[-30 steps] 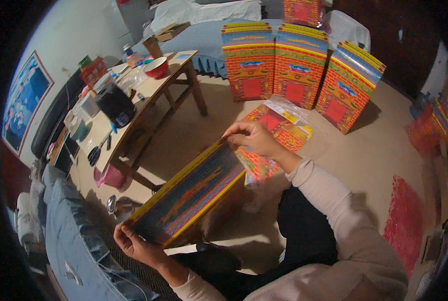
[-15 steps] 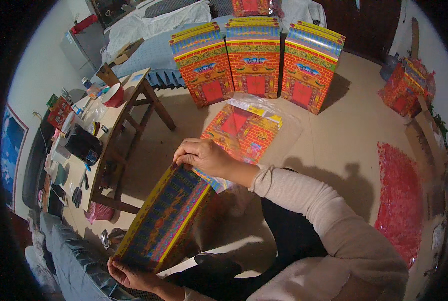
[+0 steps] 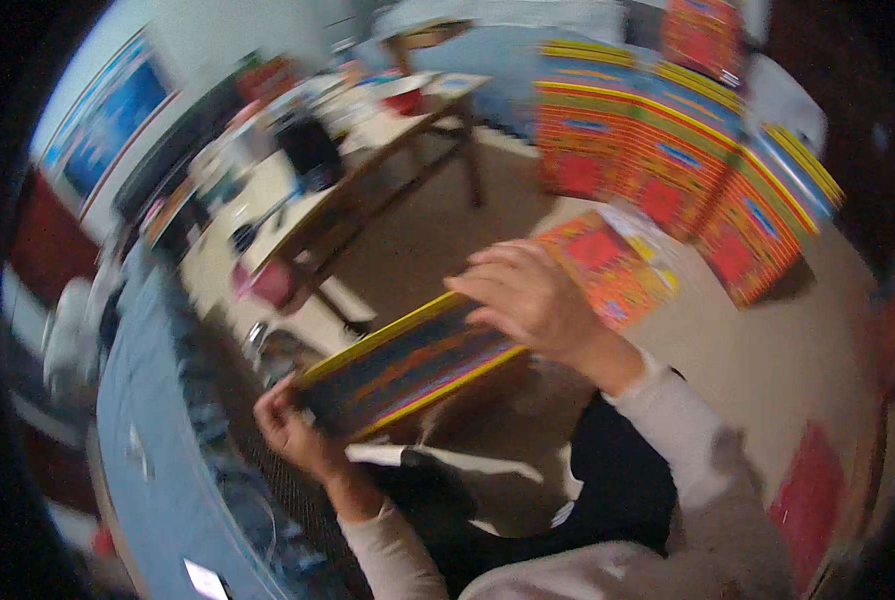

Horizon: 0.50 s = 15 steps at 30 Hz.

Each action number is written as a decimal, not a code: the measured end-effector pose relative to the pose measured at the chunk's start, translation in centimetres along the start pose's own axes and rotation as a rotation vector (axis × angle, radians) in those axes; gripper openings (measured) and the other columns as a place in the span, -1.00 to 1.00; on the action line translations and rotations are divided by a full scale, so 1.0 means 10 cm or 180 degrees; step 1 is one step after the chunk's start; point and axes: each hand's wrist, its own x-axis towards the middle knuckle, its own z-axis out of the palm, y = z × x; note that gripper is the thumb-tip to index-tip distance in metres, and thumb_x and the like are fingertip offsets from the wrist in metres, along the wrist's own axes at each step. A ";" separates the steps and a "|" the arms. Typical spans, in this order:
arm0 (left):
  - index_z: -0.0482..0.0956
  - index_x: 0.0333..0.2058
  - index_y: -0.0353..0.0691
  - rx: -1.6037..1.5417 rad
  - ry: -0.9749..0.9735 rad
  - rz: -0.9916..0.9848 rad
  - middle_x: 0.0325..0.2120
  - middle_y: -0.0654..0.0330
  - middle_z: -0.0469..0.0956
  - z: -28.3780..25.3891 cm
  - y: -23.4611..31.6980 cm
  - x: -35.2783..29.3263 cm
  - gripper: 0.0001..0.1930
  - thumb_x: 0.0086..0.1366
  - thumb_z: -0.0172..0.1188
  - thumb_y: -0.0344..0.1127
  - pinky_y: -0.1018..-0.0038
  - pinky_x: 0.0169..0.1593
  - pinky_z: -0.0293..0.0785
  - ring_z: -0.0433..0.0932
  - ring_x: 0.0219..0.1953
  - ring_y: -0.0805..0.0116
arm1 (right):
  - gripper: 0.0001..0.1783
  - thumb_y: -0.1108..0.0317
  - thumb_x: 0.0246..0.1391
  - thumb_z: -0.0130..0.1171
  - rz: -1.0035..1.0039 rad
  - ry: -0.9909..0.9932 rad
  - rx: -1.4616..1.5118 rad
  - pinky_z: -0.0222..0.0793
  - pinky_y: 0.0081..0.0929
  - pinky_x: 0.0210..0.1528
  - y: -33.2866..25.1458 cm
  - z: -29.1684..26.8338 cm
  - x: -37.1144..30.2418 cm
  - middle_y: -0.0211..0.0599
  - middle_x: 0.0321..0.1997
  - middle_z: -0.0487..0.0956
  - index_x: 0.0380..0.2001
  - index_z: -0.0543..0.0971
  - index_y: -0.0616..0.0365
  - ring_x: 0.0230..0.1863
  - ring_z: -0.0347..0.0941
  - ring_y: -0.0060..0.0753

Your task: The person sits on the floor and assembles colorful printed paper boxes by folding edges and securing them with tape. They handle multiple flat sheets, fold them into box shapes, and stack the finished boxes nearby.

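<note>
In front of my lap a long printed cardboard piece (image 3: 397, 372), dark in the middle with yellow edges, lies slanting. It looks like the patterned top of a box; its lower part is blurred. Around its left end closes my left hand (image 3: 295, 425), the fingers bent over the edge. My right hand (image 3: 537, 300) is at the other end, thumb and fingers stretched out and apart, touching or just over the corner; blur hides which. Beyond it, flat brick-patterned printed sheets (image 3: 592, 265) with red doors lie on the floor.
Three upright brick-patterned boxes (image 3: 672, 155) stand at the far right, with a red package (image 3: 702, 40) behind. A wooden table (image 3: 367, 150) holds a red bowl (image 3: 404, 100) and a black container (image 3: 309, 150). A blue-covered sofa (image 3: 157, 400) runs along the left. Red plastic (image 3: 809, 490) lies at right.
The view has swung left, showing more of the sofa. The cardboard piece now lies flatter across my lap. My right hand's fingers have loosened from its corner and stretched out; the left keeps its grip.
</note>
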 end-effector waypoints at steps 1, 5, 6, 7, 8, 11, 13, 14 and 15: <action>0.56 -0.21 -0.24 0.0210 -0.0019 0.0039 -0.30 0.26 0.58 0.14 0.11 -0.10 -0.88 0.48 0.14 -0.32 0.44 -0.04 0.46 0.49 -0.22 0.46 | -0.44 0.26 -0.14 0.42 -0.0016 -0.0129 -0.0100 0.35 -0.18 0.19 -0.04 -0.13 0.02 -0.30 -0.12 0.60 0.03 0.61 0.05 0.05 0.49 -0.20; 0.62 -0.25 -0.26 -0.0028 0.0249 -0.0177 -0.31 0.30 0.59 0.47 0.53 -0.40 -0.79 0.45 0.21 -0.22 0.52 -0.04 0.42 0.49 -0.22 0.53 | -0.70 0.41 -0.16 0.42 0.0040 -0.0183 0.0040 0.45 -0.14 -0.06 -0.01 -0.32 -0.06 -0.28 -0.35 0.59 -0.26 0.66 0.03 -0.17 0.54 -0.13; 0.62 -0.20 -0.26 0.0095 0.0191 -0.0120 -0.28 0.28 0.60 0.44 0.60 -0.45 -0.77 0.46 0.20 -0.19 0.53 -0.03 0.42 0.50 -0.21 0.52 | -0.77 0.47 -0.14 0.41 0.0327 -0.0225 0.0313 0.46 -0.20 -0.15 -0.08 -0.35 -0.07 -0.27 -0.38 0.58 -0.33 0.65 0.09 -0.22 0.54 -0.15; 0.61 -0.14 -0.25 0.0147 0.0076 -0.0080 -0.26 0.27 0.62 0.43 0.70 -0.48 -0.74 0.46 0.20 -0.16 0.53 -0.02 0.43 0.52 -0.20 0.51 | -0.81 0.51 -0.12 0.40 0.0468 -0.0164 0.0609 0.46 -0.27 -0.21 -0.11 -0.40 -0.07 -0.24 -0.38 0.59 -0.36 0.64 0.15 -0.26 0.54 -0.14; 0.59 -0.06 -0.26 -0.0050 0.0048 -0.0028 -0.18 0.22 0.61 0.49 0.81 -0.58 -0.71 0.48 0.15 -0.14 0.49 0.05 0.42 0.53 -0.14 0.47 | -0.83 0.51 -0.09 0.38 0.0646 -0.0247 0.0749 0.46 -0.29 -0.20 -0.07 -0.49 -0.13 -0.23 -0.37 0.60 -0.36 0.64 0.17 -0.25 0.54 -0.14; 0.46 0.14 -0.32 0.0097 0.0173 0.0559 0.04 0.08 0.54 0.54 1.06 -0.73 -0.56 0.51 -0.01 -0.08 0.31 0.24 0.32 0.49 0.09 0.26 | -0.87 0.50 -0.02 0.35 0.0756 -0.0007 0.0860 0.46 -0.31 -0.18 0.03 -0.66 -0.22 -0.20 -0.34 0.62 -0.34 0.64 0.18 -0.24 0.55 -0.13; 0.38 0.18 -0.37 0.0046 0.0402 0.0820 0.08 0.02 0.51 0.67 1.11 -0.88 -0.51 0.51 -0.10 -0.08 0.24 0.28 0.31 0.47 0.14 0.19 | -0.90 0.45 0.06 0.30 0.0692 0.0269 0.0408 0.46 -0.30 -0.16 0.28 -1.02 -0.21 -0.19 -0.31 0.64 -0.32 0.65 0.17 -0.23 0.56 -0.14; 0.38 0.16 -0.36 -0.0138 0.0420 0.0786 0.06 -0.01 0.51 0.69 1.08 -0.95 -0.53 0.52 -0.11 -0.07 0.26 0.24 0.33 0.49 0.09 0.19 | -0.89 0.40 0.09 0.30 0.0909 0.0433 0.0246 0.45 -0.29 -0.15 0.35 -1.22 -0.20 -0.20 -0.29 0.65 -0.30 0.66 0.14 -0.22 0.57 -0.13; 0.38 0.15 -0.35 -0.0051 0.0446 0.0747 0.04 -0.02 0.52 0.60 1.08 -1.02 -0.53 0.52 -0.10 -0.06 0.26 0.22 0.34 0.50 0.07 0.20 | -0.88 0.35 0.12 0.29 0.0983 0.0610 0.0093 0.46 -0.28 -0.17 0.51 -1.30 -0.22 -0.19 -0.29 0.66 -0.29 0.66 0.14 -0.24 0.59 -0.11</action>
